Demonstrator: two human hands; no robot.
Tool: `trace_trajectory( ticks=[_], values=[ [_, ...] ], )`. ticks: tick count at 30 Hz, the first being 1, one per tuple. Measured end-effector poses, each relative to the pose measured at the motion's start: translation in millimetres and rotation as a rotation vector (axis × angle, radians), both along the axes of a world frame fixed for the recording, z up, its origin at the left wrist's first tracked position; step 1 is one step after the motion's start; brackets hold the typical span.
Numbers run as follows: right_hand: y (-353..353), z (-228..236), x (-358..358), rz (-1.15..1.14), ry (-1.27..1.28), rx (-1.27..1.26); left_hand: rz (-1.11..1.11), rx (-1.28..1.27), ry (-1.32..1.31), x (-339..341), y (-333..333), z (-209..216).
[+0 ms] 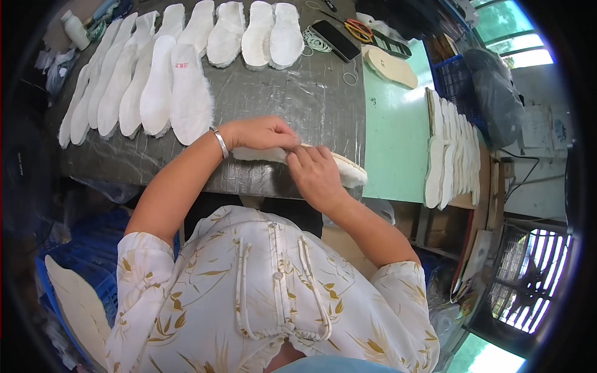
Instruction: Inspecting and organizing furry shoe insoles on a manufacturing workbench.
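Observation:
A fleecy white insole (350, 172) is held on its edge at the front of the dark table, its pale backing turned up. My left hand (264, 132), with a silver bangle at the wrist, pinches the insole's upper edge near the middle. Close beside it, my right hand (315, 177) grips the same insole, fingers bent over its top edge. The fingertips of both hands nearly meet, and what lies right between them is hidden.
Rows of white insoles (191, 99) lie across the table's left and back. A phone (336, 41), coiled pale bands (316, 41) and orange-handled scissors (359, 30) are at the back right. More insoles (436, 158) stand in a row on the green surface (393, 133).

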State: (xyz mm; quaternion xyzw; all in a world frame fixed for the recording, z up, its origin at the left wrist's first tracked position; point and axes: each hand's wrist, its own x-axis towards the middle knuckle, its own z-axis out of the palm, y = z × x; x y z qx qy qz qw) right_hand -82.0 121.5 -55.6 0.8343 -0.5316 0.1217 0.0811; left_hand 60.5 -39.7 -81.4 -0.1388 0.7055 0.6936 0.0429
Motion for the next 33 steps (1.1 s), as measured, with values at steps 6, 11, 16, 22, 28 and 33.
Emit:
trace_trajectory(
  ticks=[6, 11, 16, 22, 28, 33],
  values=[
    [1, -2, -3, 0.029, -0.04, -0.034, -0.081, -0.407, -0.012, -6, -2, 9],
    [2, -3, -4, 0.027, 0.002, -0.02, 0.001, -0.731, -0.012, -18, 10, 4],
    [12, 1, 8, 0.188, -0.064, -0.004, 0.21, -0.823, -0.177, -25, 7, 5],
    [1, -2, -9, 0.027, -0.253, 0.016, 0.107, -0.821, -0.125, -19, 15, 16],
    [-2, 5, -22, -0.027, -0.346, -0.065, 0.017, -0.271, 0.039, 2, 7, 9],
    [1, 1, -26, -0.057, -0.421, -0.056, 0.003, -0.088, 0.115, 23, 13, 4]
  ],
)
